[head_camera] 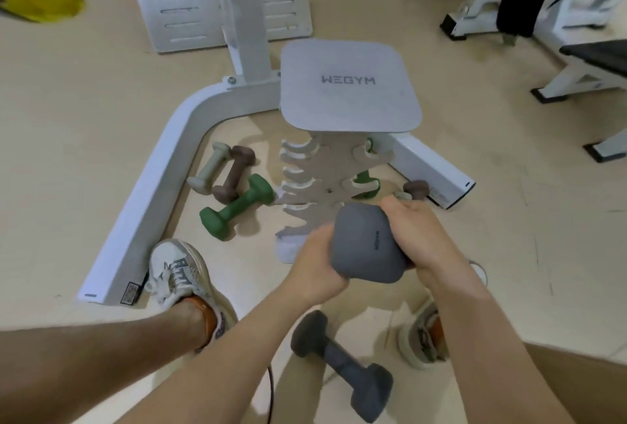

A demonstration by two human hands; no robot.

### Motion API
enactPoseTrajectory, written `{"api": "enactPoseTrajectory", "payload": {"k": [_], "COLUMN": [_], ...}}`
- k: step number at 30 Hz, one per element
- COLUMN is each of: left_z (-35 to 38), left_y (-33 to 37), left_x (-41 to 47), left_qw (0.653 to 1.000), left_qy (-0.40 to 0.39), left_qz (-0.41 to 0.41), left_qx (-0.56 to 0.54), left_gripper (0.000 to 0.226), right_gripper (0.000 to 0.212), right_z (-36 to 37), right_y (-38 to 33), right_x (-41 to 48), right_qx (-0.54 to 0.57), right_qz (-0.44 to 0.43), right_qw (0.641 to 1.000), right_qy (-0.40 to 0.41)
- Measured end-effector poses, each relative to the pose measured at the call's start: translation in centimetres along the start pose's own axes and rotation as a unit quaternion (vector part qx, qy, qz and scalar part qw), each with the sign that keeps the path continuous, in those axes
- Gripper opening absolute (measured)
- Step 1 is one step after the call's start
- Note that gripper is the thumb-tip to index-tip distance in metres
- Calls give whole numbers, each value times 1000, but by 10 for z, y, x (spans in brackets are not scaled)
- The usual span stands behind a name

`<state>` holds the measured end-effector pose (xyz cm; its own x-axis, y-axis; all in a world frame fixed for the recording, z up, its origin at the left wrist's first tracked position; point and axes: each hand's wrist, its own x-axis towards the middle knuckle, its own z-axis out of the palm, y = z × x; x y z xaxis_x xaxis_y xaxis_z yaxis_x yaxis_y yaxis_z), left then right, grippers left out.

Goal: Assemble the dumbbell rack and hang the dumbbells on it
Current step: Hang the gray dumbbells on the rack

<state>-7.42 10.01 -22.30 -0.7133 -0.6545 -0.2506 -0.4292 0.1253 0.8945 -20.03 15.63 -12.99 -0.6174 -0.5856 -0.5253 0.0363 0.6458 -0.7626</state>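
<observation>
Head view. Holding a grey dumbbell (pixel 366 244) end-on to the camera: left grip (pixel 315 261) cupped round the near head from the side, right grip (pixel 419 230) curled over the far part, both closed on it. Hanging low in front of the dumbbell rack (pixel 315 169), over its bottom cradles, not yet seated. On the rack's right-hand hooks already, a green dumbbell (pixel 364 181). Left of the rack on the floor (pixel 101 118), a beige dumbbell (pixel 210 169), a brown dumbbell (pixel 235 174) and a second green dumbbell (pixel 237 208). Directly below the arms, a second grey dumbbell (pixel 342 366), between the left shoe (pixel 179 274) and the right shoe (pixel 422 335).

Likely trouble:
- Slipping from the left grip, which only cups a smooth rounded head, and then dropping onto a shoe or the dumbbell beneath.
- Aiming half blind, with the bottom cradles hidden behind hands and weight, so catching one hook only and rolling out.
- Nudging or tipping the rack if set down hard on one side.
</observation>
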Motion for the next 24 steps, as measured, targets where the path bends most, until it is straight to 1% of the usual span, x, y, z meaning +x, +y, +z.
{"api": "enactPoseTrajectory", "payload": {"k": [1,2,3,5,7,8,11,14,16,17,19,21,22,23,24], "left_z": [0,-2,-7,-20,-26,-31,-35,-39,-41,-44,-53,-67,-75,-82,-90], "left_y": [11,21,23,29,28,32,33,21,9,5,-4,-8,-11,-13,-14], "left_x": [-4,-8,-10,-17,-21,-24,-27,-29,-31,-31,-34,-35,-34,-32,-32], "left_qw": [999,997,996,992,978,968,941,907,894,885,858,829,814,798,784], "left_qy": [-41,-58,-55,-43,19,47,22,23,33,43,66,71,68,62,53], "left_qz": [19,28,14,-29,-69,-69,-66,-60,-65,-73,-100,-111,-116,-118,-116], "left_qx": [2,-34,-64,-113,-196,-238,-331,-416,-443,-458,-500,-543,-566,-587,-608], "left_gripper": [17,18,17,28,34,35,39,29,10,6,10,11,14,17,20], "right_gripper": [35,35,36,43,53,57,67,75,71,69,67,68,73,83,95], "right_z": [0,0,2,6,11,13,16,25,29,31,37,45,51,58,66], "right_y": [-8,-14,-19,-32,-43,-48,-54,-55,-55,-53,-43,-22,-7,10,26], "right_x": [-4,-7,-9,-12,-13,-14,-11,-8,-5,-4,5,16,21,24,24], "right_qx": [5,0,-16,-76,-130,-143,-189,-272,-290,-282,-241,-187,-153,-102,-31], "right_qz": [-9,-24,-45,-93,-130,-139,-141,-158,-166,-157,-112,-25,31,85,131], "right_qw": [1000,999,998,990,978,974,961,936,926,926,931,936,932,921,901], "right_qy": [-10,-24,-41,-78,-101,-110,-141,-159,-177,-196,-249,-296,-326,-366,-412]}}
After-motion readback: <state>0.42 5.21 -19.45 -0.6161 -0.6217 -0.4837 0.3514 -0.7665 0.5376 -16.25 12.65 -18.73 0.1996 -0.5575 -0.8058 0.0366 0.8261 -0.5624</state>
